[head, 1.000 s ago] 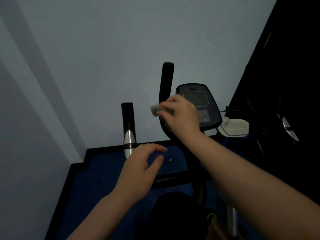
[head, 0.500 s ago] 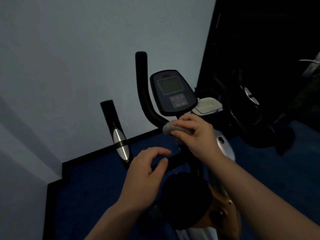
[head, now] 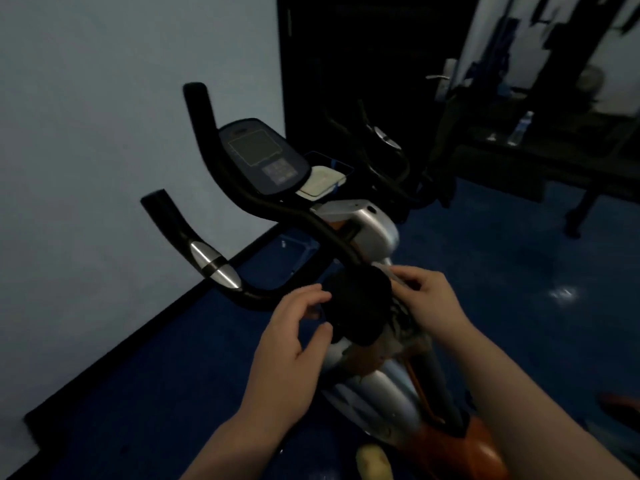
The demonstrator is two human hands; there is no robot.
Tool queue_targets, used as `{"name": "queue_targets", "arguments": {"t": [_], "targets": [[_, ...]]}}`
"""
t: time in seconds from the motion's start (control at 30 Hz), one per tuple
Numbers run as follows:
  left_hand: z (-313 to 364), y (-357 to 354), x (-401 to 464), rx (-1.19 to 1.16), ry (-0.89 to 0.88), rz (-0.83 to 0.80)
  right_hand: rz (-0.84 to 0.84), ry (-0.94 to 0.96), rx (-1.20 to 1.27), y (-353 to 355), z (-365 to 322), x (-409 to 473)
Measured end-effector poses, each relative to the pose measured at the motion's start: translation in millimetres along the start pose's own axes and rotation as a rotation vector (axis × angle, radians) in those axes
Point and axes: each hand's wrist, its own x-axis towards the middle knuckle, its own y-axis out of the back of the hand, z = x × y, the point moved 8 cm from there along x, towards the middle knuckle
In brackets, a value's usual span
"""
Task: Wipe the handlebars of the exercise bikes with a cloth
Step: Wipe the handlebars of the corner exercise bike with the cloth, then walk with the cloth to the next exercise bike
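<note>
A black exercise-bike handlebar (head: 287, 213) curves from an upright tip down past the console (head: 263, 154) to the stem. Its other branch (head: 162, 209) carries a silver grip band (head: 214, 265). My right hand (head: 433, 303) is at the bar's lower end beside a black round part (head: 356, 303), fingers closed on a grey cloth (head: 398, 277), of which only a pale edge shows. My left hand (head: 294, 337) hovers on the other side of that black part, fingers spread and empty.
A pale wall (head: 104, 133) with black skirting is at the left. Behind the console lies a white object (head: 323, 183); a second, dark bike (head: 381, 143) stands before a dark door. A bench with a bottle (head: 519, 128) is at far right. Blue floor (head: 502, 271) surrounds the silver-orange bike body (head: 377, 230).
My right hand with the cloth has slid down the handlebar from its upright part to its base. The view has swung right and down. My left hand stays open near the stem.
</note>
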Motion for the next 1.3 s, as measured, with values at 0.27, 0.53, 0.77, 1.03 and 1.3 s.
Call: {"name": "queue_targets", "arguments": {"t": [0.27, 0.53, 0.77, 1.03, 1.3], "targets": [[-44, -27, -39, -0.127, 0.134, -0.152, 0.197, -0.278, -0.199, 10, 94, -133], [-85, -97, -82, -0.045, 0.292, -0.374, 0.277, -0.468, -0.263, 28, 145, -236], [-63, -198, -150, 0.06, 0.213, -0.691, 0.474, -0.554, -0.172, 82, 158, -334], [1, -341, -268, 0.095, 0.075, -0.881, 0.642, -0.667, -0.183, 190, 186, -498], [44, -467, -402, 0.115, 0.109, -1.022, 0.731, -0.749, -0.216, 307, 222, -642]]}}
